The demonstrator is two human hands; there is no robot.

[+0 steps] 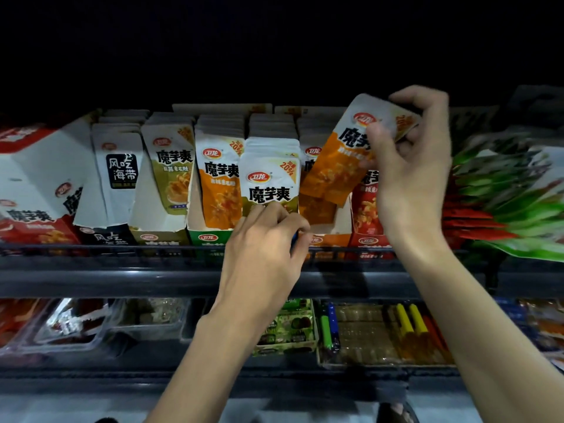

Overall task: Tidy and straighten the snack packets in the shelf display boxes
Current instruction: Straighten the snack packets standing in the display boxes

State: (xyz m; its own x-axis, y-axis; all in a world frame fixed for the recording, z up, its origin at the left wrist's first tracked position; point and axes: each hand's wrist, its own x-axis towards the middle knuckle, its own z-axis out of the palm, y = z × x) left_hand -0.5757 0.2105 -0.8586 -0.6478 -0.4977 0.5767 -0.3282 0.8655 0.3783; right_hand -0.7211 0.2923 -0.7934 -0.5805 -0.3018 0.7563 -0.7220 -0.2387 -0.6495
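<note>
— How far along is the shelf?
— Partway, I'd say. At the left, the black-and-white packets and the olive packets stand in rows, though their boxes gape open. In the middle, the left hand grips the foot of a white-topped stack, held up in front of the rows.
— And the other hand?
— The right hand pinches an orange packet, tilted above the orange box. Both lots need seating, and the red packets need checking.
</note>
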